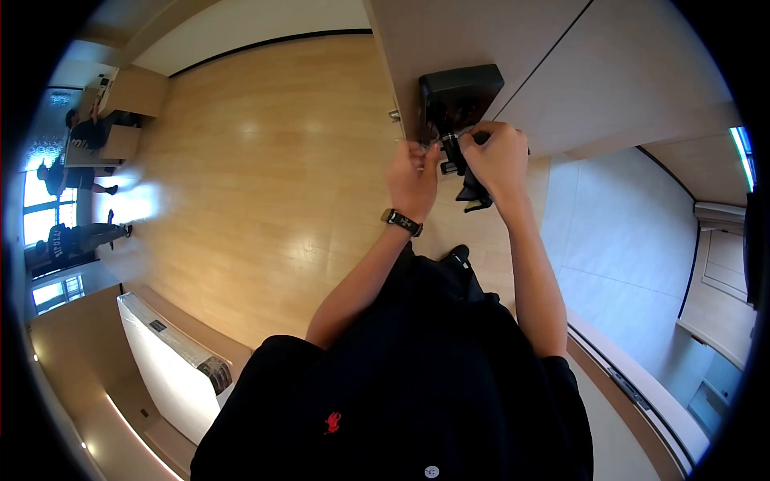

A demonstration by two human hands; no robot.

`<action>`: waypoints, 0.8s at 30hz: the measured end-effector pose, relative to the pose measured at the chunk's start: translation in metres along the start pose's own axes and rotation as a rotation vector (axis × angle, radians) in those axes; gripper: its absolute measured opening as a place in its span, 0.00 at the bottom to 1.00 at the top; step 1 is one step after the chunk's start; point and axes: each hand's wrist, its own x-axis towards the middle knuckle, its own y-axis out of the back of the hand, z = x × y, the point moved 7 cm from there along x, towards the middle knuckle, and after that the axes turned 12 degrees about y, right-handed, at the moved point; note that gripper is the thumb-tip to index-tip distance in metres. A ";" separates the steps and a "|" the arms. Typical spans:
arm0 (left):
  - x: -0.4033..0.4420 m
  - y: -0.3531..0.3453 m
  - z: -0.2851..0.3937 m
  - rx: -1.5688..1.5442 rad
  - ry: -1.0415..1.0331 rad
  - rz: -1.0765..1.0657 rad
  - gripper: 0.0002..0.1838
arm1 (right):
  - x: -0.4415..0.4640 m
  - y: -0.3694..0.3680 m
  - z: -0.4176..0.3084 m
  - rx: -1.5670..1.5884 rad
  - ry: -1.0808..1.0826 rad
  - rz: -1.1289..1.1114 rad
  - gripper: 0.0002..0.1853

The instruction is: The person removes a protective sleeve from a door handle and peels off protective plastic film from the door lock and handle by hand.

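A black door lock [461, 84] juts from the edge of a light wooden door [553, 88] at the top middle. My right hand [499, 159] is closed, its thumb and fingers pinching a black part [451, 144] just below the lock body. Beside it, my left hand [413, 180] has its fingers curled together near the same part; whatever sits between them is too small to make out. Another black piece [475, 198] hangs beneath my right hand. A metal latch [394, 116] shows at the door's edge.
Wood flooring [273, 176] spreads to the left, grey tile [622, 216] to the right. A plastic-wrapped mattress-like slab [164, 353] stands at lower left. Several people, one in a dark shirt [88, 132], are at the far left near cabinets [140, 90] and windows.
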 end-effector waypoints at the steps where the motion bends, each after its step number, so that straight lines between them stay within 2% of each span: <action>1: 0.002 -0.001 -0.004 -0.001 -0.007 0.004 0.13 | 0.001 0.000 0.001 -0.037 0.034 0.009 0.09; 3: 0.007 -0.003 -0.010 -0.005 -0.001 0.000 0.12 | 0.003 0.002 0.003 -0.075 0.070 0.015 0.09; 9: 0.009 -0.001 -0.014 0.012 0.036 0.004 0.11 | 0.004 0.012 0.013 -0.087 -0.064 -0.141 0.09; 16: 0.005 0.000 -0.009 0.016 0.077 -0.043 0.11 | -0.003 0.016 0.011 -0.083 0.017 -0.157 0.10; 19: 0.005 -0.001 -0.010 -0.033 0.123 -0.071 0.12 | 0.001 0.021 0.001 -0.101 0.054 -0.202 0.13; 21: 0.003 -0.001 -0.009 -0.046 0.126 -0.084 0.12 | 0.003 0.019 -0.003 -0.143 -0.006 -0.357 0.19; 22: 0.004 0.000 -0.008 -0.059 0.129 -0.086 0.12 | 0.005 0.021 -0.008 -0.146 -0.009 -0.353 0.19; 24: 0.004 0.001 -0.009 -0.030 0.110 -0.087 0.12 | 0.007 0.016 -0.013 -0.193 -0.017 -0.449 0.26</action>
